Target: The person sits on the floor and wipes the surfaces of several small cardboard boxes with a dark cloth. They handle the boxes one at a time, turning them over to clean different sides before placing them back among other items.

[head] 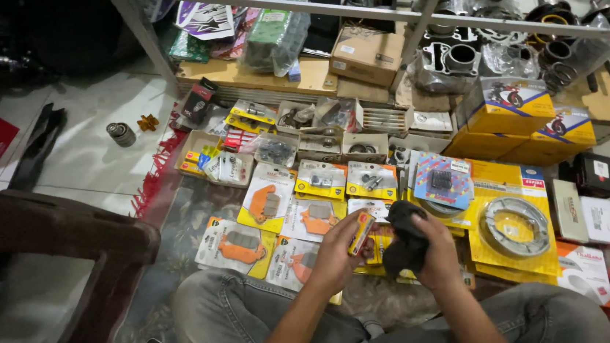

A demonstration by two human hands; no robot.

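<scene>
Knees in grey jeans [259,322] at bottom edge, seated on floor. Left hand [336,253] clenched around small yellow-and-red packet [361,233], held upright above the lap. Right hand [433,252] grasping dark cloth [405,238], just beside the packet, touching or nearly so. Beyond both hands: carded brake pads [234,245] in orange and grey, spread in rows on the floor. To the right: round brake shoe pack [516,226] on yellow card. Farther back: yellow boxes [509,106], cardboard box [367,54], metal cylinder parts [457,59] under shelf frame.
</scene>
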